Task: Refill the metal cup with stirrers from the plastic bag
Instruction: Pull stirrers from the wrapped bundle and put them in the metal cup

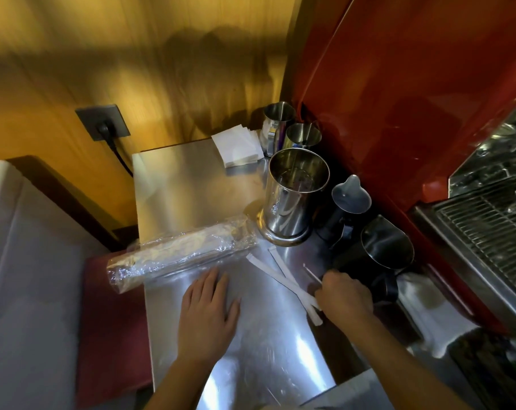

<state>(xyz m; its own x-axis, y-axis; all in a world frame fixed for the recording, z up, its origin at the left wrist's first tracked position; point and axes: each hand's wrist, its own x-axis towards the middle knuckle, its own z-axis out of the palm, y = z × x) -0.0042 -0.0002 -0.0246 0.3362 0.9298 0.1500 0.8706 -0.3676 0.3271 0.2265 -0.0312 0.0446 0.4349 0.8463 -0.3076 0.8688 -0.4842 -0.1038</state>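
Observation:
A tall shiny metal cup [295,196] stands upright on the steel counter [191,184], and its inside looks almost empty. Left of it lies a clear plastic bag [182,253] holding a bundle of pale stirrers, its near end hanging over the counter edge. Two or three paper-wrapped stirrers [280,276] lie loose and crossed on the counter in front of the cup. My left hand [209,312] rests flat, fingers spread, just below the bag. My right hand [345,297] is curled at the near end of the loose stirrers, fingers pinched on one of them.
Two smaller metal cups [302,134] and a stack of white napkins [239,146] stand behind the tall cup. Two dark milk pitchers [383,247] sit to the right, against a red espresso machine [413,113] with a drip grate. A wall socket [103,122] is at the left.

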